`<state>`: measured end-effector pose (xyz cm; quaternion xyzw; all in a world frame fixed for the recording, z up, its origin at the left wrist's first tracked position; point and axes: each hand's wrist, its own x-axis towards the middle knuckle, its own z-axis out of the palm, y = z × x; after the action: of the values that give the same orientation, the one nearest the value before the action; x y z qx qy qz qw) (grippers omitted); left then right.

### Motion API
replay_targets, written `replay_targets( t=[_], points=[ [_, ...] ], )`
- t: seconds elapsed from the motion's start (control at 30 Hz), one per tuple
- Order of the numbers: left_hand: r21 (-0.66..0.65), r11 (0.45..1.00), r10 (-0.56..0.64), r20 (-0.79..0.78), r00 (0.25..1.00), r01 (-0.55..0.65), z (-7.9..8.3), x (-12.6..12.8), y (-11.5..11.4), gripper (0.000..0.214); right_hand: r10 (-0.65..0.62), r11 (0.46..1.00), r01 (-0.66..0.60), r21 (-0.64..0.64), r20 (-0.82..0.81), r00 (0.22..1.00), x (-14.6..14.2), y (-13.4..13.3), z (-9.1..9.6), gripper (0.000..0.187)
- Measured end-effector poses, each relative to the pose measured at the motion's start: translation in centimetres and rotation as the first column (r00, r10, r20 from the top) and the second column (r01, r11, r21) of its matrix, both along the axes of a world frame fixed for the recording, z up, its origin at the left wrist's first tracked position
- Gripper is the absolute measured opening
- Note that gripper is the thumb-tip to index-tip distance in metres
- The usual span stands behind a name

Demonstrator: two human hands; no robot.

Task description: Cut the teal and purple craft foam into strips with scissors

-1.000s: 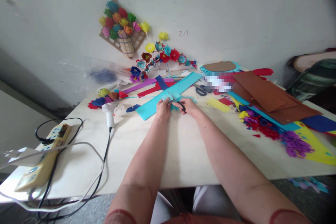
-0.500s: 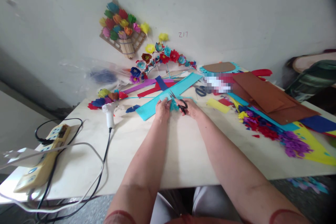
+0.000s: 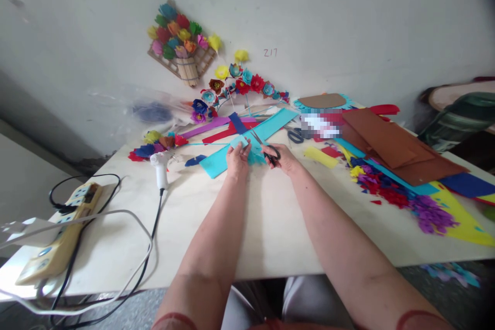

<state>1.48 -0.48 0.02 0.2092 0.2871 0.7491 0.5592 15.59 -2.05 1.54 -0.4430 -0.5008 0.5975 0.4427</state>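
Note:
My left hand [image 3: 236, 157] pinches a small light-blue paper piece [image 3: 242, 142] over the table. My right hand [image 3: 284, 159] is closed round the black handles of scissors [image 3: 265, 145], whose blades point up-left into that paper. Both hands hover above a long turquoise paper strip [image 3: 253, 139] lying diagonally on the white table [image 3: 263, 221]. A fringe of cut turquoise paper hangs between the two hands.
A white glue gun [image 3: 160, 167] with a black cord lies left of my hands; a power strip [image 3: 64, 234] sits at the far left edge. Paper flowers [image 3: 232, 85] line the wall. Second scissors [image 3: 296, 134], brown sheets [image 3: 390, 144] and coloured scraps [image 3: 398, 196] fill the right side.
The scissors' blades have risen and swung up-left, and both hands have shifted slightly away from me with the blue paper.

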Motion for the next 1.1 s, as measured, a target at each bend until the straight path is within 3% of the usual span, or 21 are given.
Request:
replay_targets(
  t=[0.17, 0.33, 0.7, 0.9, 1.1],
  points=[
    [-0.03, 0.998, -0.053, -0.113, 0.992, 0.049, -0.1, 0.1, -0.2, 0.021, -0.19, 0.969, 0.192, 0.157, -0.032, 0.981, 0.3, 0.5, 0.3, 0.038],
    [-0.026, 0.996, -0.083, -0.205, 0.975, 0.08, -0.5, 0.2, -0.1, 0.028, -0.296, 0.934, 0.312, 0.173, -0.113, 0.948, 0.1, 0.9, 0.6, 0.047],
    [-0.031, 0.996, -0.084, -0.418, 0.904, 0.078, -0.5, 0.5, -0.2, 0.024, -0.304, 0.935, 0.321, 0.151, -0.123, 0.945, 0.0, 0.8, 0.6, 0.05],
    [-0.022, 0.99, -0.13, -0.486, 0.864, 0.137, -0.3, 0.7, -0.6, 0.022, -0.269, 0.944, 0.274, 0.182, -0.052, 0.962, -0.6, 0.9, 0.0, 0.047],
    [-0.05, 0.983, -0.174, -0.532, 0.828, 0.175, -0.5, 0.9, -0.6, 0.028, -0.323, 0.928, 0.313, 0.202, 0.014, 0.946, -0.8, 0.7, 0.2, 0.041]
  ],
)
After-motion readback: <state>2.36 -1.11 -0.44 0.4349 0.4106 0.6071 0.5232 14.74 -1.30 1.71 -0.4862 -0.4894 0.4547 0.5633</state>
